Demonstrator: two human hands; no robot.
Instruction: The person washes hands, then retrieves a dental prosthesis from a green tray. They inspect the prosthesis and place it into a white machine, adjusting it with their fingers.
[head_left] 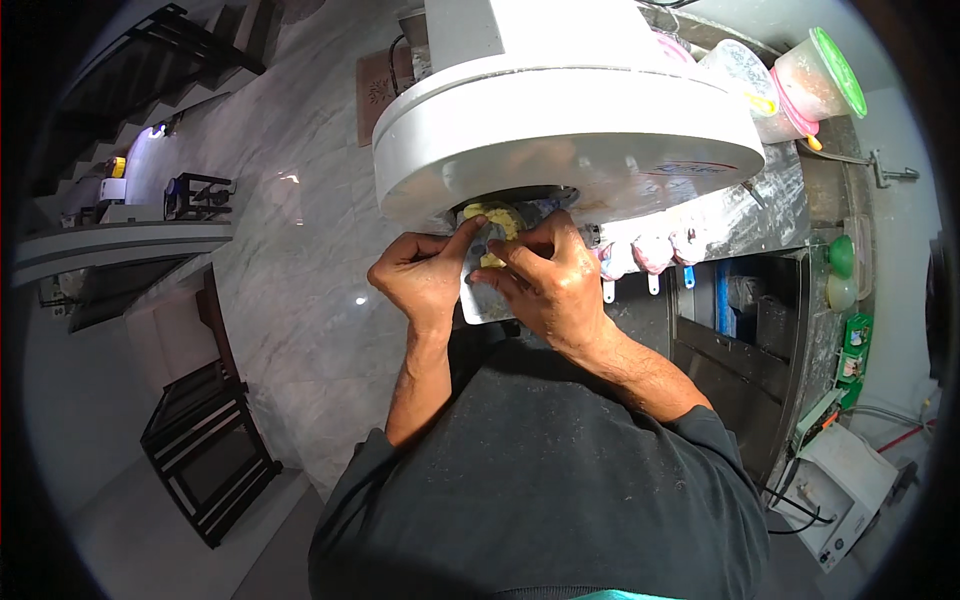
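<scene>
A soft, pale yellow piece that looks like dough lies at the dark opening under the front of a big white machine. My left hand is closed, its fingers curled and its thumb pressed on the yellow piece's left side. From the right, my right hand pinches at the same piece with thumb and fingertips. More of the yellow stuff shows between the hands. Below it, a pale metal plate juts out toward me. The fingers partly hide the piece, and the inside of the opening is dark.
Right of my hands, several scoops with handles hang by the dusty worktop. Lidded plastic tubs stand at the far right. Near the lower right is a white device with cables. Grey tiled floor lies left.
</scene>
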